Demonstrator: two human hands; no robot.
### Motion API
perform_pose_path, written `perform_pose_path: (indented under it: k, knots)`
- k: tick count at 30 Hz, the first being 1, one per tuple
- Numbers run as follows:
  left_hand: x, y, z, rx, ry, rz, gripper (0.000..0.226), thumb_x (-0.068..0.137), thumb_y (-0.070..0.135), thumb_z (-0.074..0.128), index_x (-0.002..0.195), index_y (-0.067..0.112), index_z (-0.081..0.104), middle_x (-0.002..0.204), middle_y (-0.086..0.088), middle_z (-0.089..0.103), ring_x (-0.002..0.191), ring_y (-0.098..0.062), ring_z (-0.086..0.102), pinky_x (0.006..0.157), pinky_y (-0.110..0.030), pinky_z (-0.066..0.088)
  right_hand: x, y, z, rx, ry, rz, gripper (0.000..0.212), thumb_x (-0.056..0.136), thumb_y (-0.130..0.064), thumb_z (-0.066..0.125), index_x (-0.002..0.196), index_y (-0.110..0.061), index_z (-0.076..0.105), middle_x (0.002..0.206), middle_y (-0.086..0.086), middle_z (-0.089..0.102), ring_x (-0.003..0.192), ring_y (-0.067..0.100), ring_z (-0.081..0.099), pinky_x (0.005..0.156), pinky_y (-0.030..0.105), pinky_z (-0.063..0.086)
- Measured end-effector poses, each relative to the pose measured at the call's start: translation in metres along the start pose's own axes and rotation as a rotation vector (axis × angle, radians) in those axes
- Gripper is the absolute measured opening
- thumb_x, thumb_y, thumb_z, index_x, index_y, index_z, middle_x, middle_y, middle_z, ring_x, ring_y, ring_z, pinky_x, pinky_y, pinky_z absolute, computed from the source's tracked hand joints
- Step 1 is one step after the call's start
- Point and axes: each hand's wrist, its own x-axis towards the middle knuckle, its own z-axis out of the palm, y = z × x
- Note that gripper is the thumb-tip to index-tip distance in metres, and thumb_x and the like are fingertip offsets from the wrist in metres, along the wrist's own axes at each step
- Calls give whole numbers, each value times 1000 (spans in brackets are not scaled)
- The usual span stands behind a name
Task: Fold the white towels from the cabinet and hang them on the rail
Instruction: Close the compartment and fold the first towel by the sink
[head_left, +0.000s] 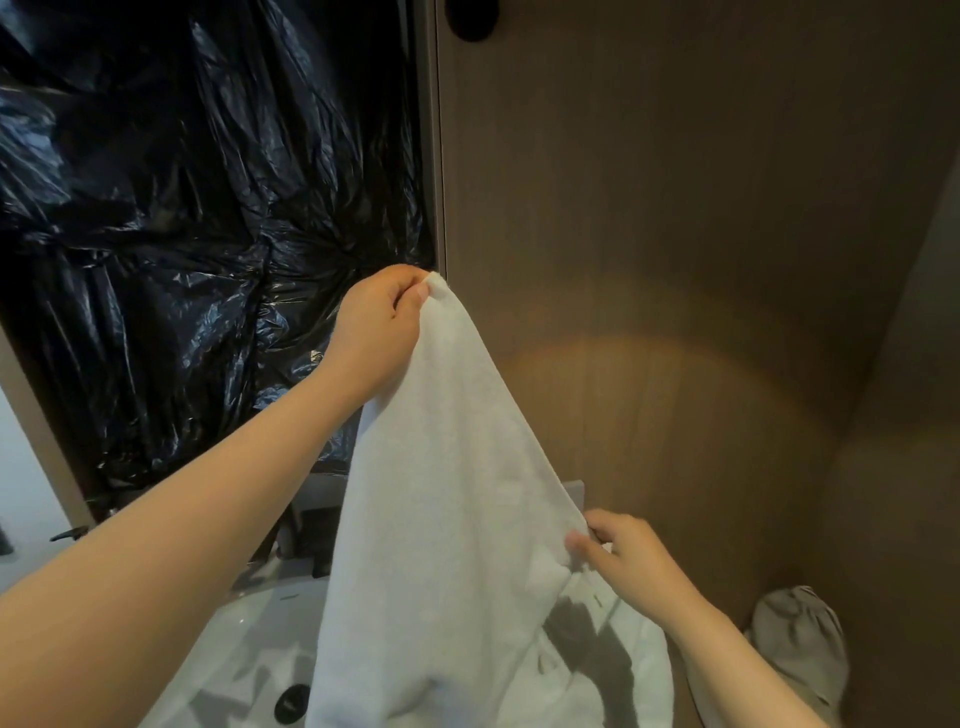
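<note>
Though dim, brown wall (675, 208) behind towel (441, 493).

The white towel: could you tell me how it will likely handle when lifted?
Probably floppy: the white towel drapes in soft folds below the left hand. Likely light: the right hand holds its edge with a pinch. Its nap looks grippy.

White basin (244, 639) at the lower left
A round black drain (292, 702) sits in the basin's bottom, and dark fittings (317, 535) stand just behind its far rim. A white towel (441, 519) hangs in front of the basin's right part and hides it; whether the cloth rests on the basin cannot be told
</note>
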Motion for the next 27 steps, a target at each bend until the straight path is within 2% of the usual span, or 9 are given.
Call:
perform_pose_path:
  k: [2,4,6,8,11,16,19,23,27]
  knots:
    - [3,-12,0,47,0,-28,26,101,16,43,115,12,64,99,3,60,87,-9,51,67,-8,32,-5,10,-11,2,16,-36,30,97,-45,51,74,-30,63,72,-7,64,68,13,60,64,38,49]
    - [5,-27,-1,69,-14,-78,26,101,17,42,114,14,64,96,0,60,78,-9,50,64,-13,33,-8,14,-25,-8,71,-84,35,95,-50,48,64,-36,55,63,-11,56,58,7,52,55,24,37]
    - [7,-43,-1,57,-19,-147,25,100,18,41,111,18,64,93,-2,61,72,-3,48,61,-17,34,-10,12,-39,-23,140,-122,36,92,-56,45,64,-34,53,61,-9,54,55,8,50,54,20,34]
    - [8,-56,2,49,1,-210,25,101,18,41,113,16,63,99,-6,63,76,-7,50,65,-21,36,-9,6,-55,-33,211,-171,36,91,-57,44,67,-34,56,62,-9,56,57,10,53,55,18,37]
    - [12,-67,7,50,41,-296,30,102,18,41,125,10,59,116,-13,63,92,-16,49,81,-26,36,-4,-5,-81,-191,316,-250,32,96,-51,41,74,-40,61,65,-18,58,69,6,52,68,25,41]
    - [23,-73,12,36,79,-318,33,103,16,39,127,4,58,121,-19,62,108,-32,56,82,-28,35,12,-34,-126,-531,326,-312,41,91,-61,30,68,-40,57,61,-23,51,72,6,46,81,25,36]
    - [32,-69,12,12,142,-313,32,102,16,39,122,2,60,116,-20,63,107,-34,56,77,-28,34,29,-57,-159,-708,385,-292,38,95,-54,33,72,-35,57,67,-20,54,70,4,51,98,27,32]
    - [50,-59,9,-38,219,-306,33,101,18,40,118,2,62,113,-21,64,102,-33,57,77,-29,35,47,-90,-204,-754,573,-306,25,97,-40,46,74,-32,51,68,-16,55,67,6,50,100,39,37]
    - [63,-50,8,-78,255,-303,32,100,21,42,112,3,66,107,-18,66,88,-20,50,74,-27,33,58,-113,-230,-763,671,-304,12,96,-39,53,101,-28,52,76,-10,61,77,15,60,103,43,36]
